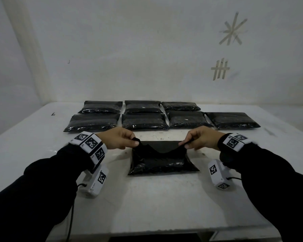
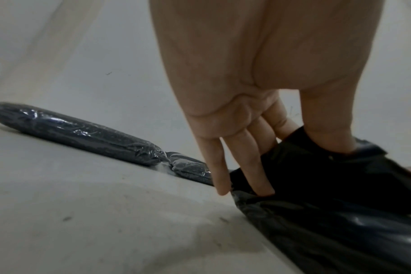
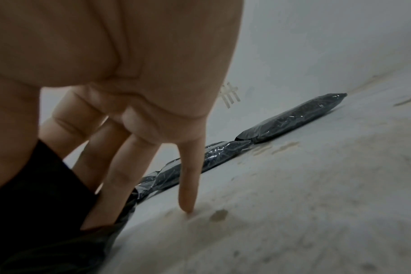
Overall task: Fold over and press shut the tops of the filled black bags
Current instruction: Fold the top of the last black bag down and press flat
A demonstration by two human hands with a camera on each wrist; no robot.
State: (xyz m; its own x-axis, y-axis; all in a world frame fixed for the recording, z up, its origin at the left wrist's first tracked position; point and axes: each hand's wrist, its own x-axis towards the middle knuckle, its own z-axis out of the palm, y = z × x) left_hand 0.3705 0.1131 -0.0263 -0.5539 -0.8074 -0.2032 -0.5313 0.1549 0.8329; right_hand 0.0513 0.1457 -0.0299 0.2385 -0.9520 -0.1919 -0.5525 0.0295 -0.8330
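Head view shows the left hand (image 1: 115, 139) pinching the left corner of the open flap (image 1: 157, 146) of the black bag (image 1: 160, 163) at the centre of the frame, while the right hand (image 1: 202, 139) pinches the opposite corner. The flap sags between the two pinches, and the filled body of the bag lies flat on the white table (image 1: 147, 203) just below the hands. Seven more bags (image 1: 143, 120) sit in two rows above the hands, well apart from the one in hand; they look already folded.

To fold well, the person probably needs to draw both corners taut and level, so the sag goes, then carry the flap over the filled body in one even line and press along the crease from the middle outward. An uneven pull risks a skewed fold or a wrinkle that will not close.

The left wrist view adds what the head view hides: thumb and forefinger clamp the flap while the other fingers (image 2: 258, 166) reach down straight to the bag's edge at centre right. The right wrist view shows the little finger (image 3: 188, 185) touching the bare table at centre frame, beside the bag. Only the head view shows the sag and both corners together.
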